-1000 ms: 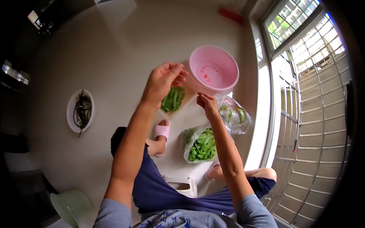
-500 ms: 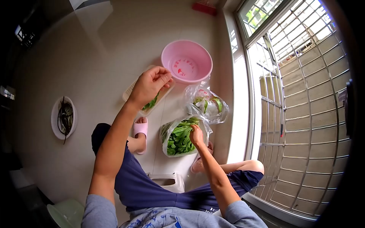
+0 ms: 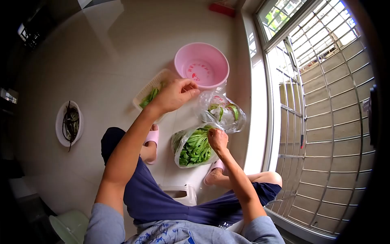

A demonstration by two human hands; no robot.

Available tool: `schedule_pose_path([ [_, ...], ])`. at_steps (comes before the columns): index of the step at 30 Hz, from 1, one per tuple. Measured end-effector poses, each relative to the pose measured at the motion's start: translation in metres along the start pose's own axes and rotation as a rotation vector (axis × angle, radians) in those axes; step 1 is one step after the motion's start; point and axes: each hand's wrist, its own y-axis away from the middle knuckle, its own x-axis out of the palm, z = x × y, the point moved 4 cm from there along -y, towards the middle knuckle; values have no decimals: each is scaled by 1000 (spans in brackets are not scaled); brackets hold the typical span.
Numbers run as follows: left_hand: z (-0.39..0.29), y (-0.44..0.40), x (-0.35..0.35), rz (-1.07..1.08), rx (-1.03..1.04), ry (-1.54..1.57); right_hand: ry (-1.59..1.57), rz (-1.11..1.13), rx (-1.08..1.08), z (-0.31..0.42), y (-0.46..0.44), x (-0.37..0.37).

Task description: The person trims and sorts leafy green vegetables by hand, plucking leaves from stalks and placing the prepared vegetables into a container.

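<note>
My left hand (image 3: 176, 96) hovers above the floor between the pink basin (image 3: 203, 83) and the beige rectangular basket (image 3: 143, 90), its fingers curled toward the thumb. Anything in that pinch is too small to make out. In the basket, partly behind this hand, lie some green leaves (image 3: 151, 96). My right hand (image 3: 218, 140) is closed at the upper right edge of the leafy greens (image 3: 195, 149), its fingertips on the stems. The greens fill an open clear plastic bag (image 3: 177, 156) on the floor.
A second clear bag (image 3: 231, 122) with some green pieces lies beyond the greens. A white oval basket (image 3: 59, 136) with dark, long vegetables stands at the left. A barred window (image 3: 325, 142) and its ledge run along the right. A red dustpan-like object (image 3: 222, 9) lies at the back.
My left hand has moved right and a little down, away from the basket, uncovering more of its leaves. My right hand has shifted slightly right at the edge of the greens.
</note>
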Motion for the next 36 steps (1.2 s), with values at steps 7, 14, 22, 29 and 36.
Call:
schedule_pose_path([
  [7,26,14,70,286,225,-532,-155,-147,-257,46,29,-125],
  [14,18,19,104,630,-79,-92,-533,105,-331,45,19,-169],
  [22,37,13,102,519,-392,511,-1141,451,84,7,18,-137],
  [29,44,11,109,423,-531,612,-1226,649,201,15,37,-144],
  [36,46,11,120,405,-512,550,-1209,562,134,10,28,-120],
])
